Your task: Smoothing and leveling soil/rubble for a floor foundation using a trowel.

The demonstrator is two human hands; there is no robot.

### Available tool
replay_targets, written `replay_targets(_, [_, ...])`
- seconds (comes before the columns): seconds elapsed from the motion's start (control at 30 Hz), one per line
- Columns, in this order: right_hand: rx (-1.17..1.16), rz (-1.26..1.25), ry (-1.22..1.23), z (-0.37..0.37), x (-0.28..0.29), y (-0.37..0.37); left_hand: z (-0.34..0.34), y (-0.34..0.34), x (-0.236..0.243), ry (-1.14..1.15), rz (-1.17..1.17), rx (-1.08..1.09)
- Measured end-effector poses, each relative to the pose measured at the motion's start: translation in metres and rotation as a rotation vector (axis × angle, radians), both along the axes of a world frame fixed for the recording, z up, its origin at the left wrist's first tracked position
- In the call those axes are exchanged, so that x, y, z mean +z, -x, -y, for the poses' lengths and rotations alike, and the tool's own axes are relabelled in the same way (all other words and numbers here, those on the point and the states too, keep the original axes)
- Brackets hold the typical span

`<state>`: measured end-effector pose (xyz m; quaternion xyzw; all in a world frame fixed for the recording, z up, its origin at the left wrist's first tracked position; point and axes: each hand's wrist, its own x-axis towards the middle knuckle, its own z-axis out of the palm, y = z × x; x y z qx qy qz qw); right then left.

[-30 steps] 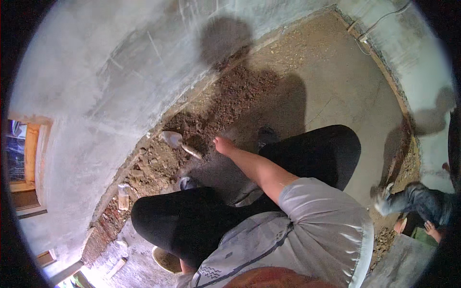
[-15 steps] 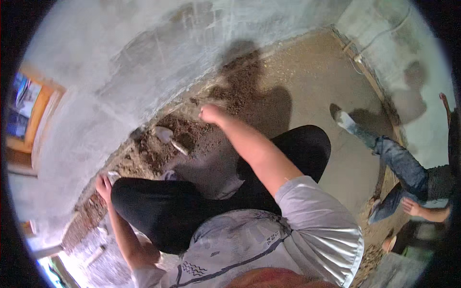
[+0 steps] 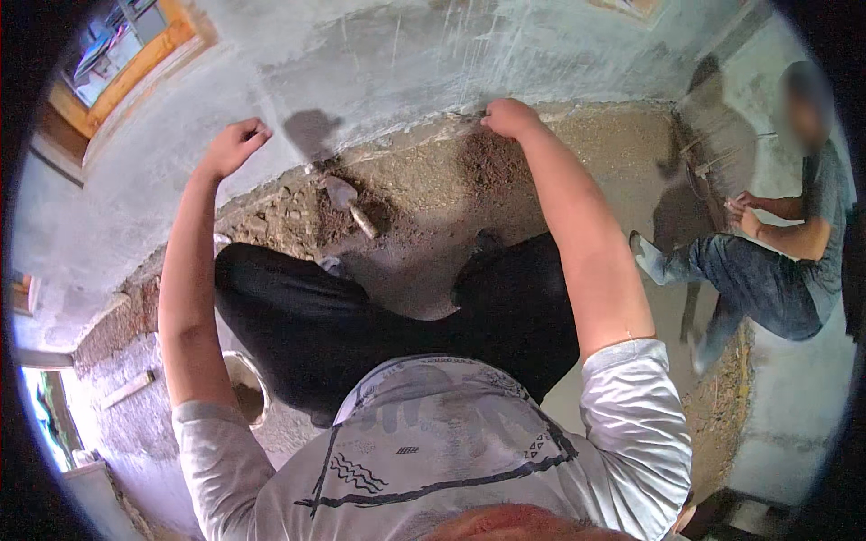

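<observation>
My left hand (image 3: 237,147) is raised in front of the pale plastered wall (image 3: 397,50), fingers curled; what it holds, if anything, is hidden. Near the foot of that wall, at the edge of the gravelly strip (image 3: 415,160), my right hand (image 3: 509,120) has bent fingers, and I cannot make out anything in it. Between and below my hands, a trowel (image 3: 341,192) with a pale handle lies on loose soil and rubble. My bent legs in black trousers (image 3: 298,298) are spread beneath my arms.
A co-worker (image 3: 776,279) crouches at the right, hands together near thin cables by the corner. A round bucket (image 3: 256,415) stands beside my left leg. At the left are a wood-framed window (image 3: 135,72), a short plank (image 3: 128,389) and a bright opening (image 3: 47,415).
Both my arms have reached forward and apart, my left hand rising from beside my knee. The view has shifted, bringing more of the co-worker into sight, whose hands are now raised.
</observation>
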<state>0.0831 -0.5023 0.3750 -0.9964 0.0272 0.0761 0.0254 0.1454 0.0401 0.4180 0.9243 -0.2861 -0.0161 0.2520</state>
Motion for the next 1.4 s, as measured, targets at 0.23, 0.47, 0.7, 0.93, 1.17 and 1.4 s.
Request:
replay_targets(0.23, [0.002, -0.042, 0.086, -0.001, 0.009, 0.019, 0.030, -0.002, -0.022, -0.088, -0.496, -0.139])
replay_targets(0.47, [0.103, -0.235, 0.187, 0.010, 0.016, -0.006, -0.001, -0.012, -0.055, -0.297, -0.642, -0.075])
replay_targets(0.7, [0.012, -0.236, 0.083, 0.069, -0.098, -0.063, 0.024, 0.018, -0.039, -0.659, -0.597, -0.063])
replay_targets(0.93, [-0.827, 0.057, -0.699, 0.016, -0.291, -0.017, 0.091, 0.088, 0.019, -0.549, -0.348, -0.131])
replay_targets(1.17, [-0.716, 0.167, -0.630, 0.032, -0.314, 0.010, 0.111, 0.068, -0.017, -0.771, -0.355, -0.209])
replay_targets(1.4, [-0.691, -0.169, -0.224, 0.049, -0.318, 0.011, 0.125, 0.044, -0.043, -0.766, -0.368, -0.324])
